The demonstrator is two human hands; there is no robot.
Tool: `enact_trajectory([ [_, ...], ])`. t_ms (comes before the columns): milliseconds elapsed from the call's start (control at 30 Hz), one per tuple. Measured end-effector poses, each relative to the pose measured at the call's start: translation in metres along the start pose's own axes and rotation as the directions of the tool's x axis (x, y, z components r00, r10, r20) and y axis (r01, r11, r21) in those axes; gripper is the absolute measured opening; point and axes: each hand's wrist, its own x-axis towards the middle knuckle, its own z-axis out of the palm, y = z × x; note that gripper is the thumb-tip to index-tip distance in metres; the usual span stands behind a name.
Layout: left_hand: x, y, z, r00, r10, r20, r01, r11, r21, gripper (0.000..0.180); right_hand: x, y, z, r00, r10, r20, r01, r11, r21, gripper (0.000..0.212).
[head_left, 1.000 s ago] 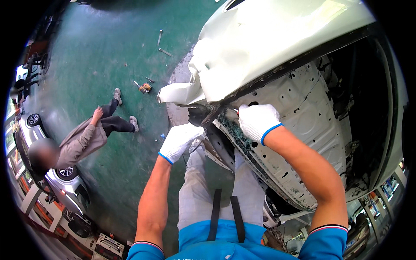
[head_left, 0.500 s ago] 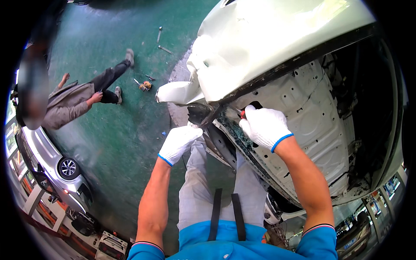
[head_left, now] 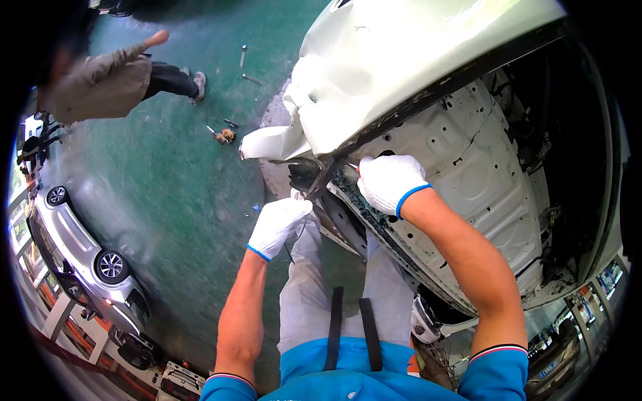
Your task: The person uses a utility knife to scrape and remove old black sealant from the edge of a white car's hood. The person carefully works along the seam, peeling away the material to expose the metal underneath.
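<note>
Both my hands wear white knit gloves with blue cuffs. My right hand (head_left: 393, 182) is closed around a red-handled screwdriver (head_left: 357, 168); only a bit of red and a short length of shaft show. Its tip end points at the torn corner of a damaged white car body (head_left: 394, 87), beside a glass-littered edge (head_left: 354, 194). My left hand (head_left: 284, 217) is closed on the lower end of a dark strip (head_left: 321, 179) hanging from that corner. A thin dark end pokes out below the glove. Crumpled white sheet metal (head_left: 274, 142) juts out just beyond.
A bare white panel with holes (head_left: 461, 167) lies right of my hands. On the green floor (head_left: 194, 174) are an orange-brown tool (head_left: 226, 136) and two wrenches (head_left: 243, 57). A person (head_left: 114, 83) walks at far left, above a silver car (head_left: 83, 247).
My right hand has shifted left with the screwdriver, nearer the corner. My left hand has moved slightly down and right, still gripping the strip. The person at left has walked farther up the view.
</note>
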Motion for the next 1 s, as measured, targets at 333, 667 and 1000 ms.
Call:
enact_trajectory([
  [333, -0.005, -0.009, 0.011, 0.994, 0.110, -0.002, -0.110, 0.993, 0.040, 0.028, -0.005, 0.004, 0.013, 0.992, 0.015, -0.126, -0.006, 0.998, 0.070, 0.028],
  [667, -0.007, -0.038, 0.078, 0.978, 0.167, -0.128, -0.173, 0.984, -0.032, 0.030, -0.019, 0.008, 0.005, 0.996, 0.031, -0.084, -0.033, 0.999, -0.022, 0.031],
  [1000, 0.006, -0.045, 0.025, 0.954, 0.260, -0.147, -0.250, 0.965, 0.085, 0.023, -0.012, 0.005, -0.009, 0.999, 0.034, -0.021, -0.034, 0.999, -0.012, 0.029],
])
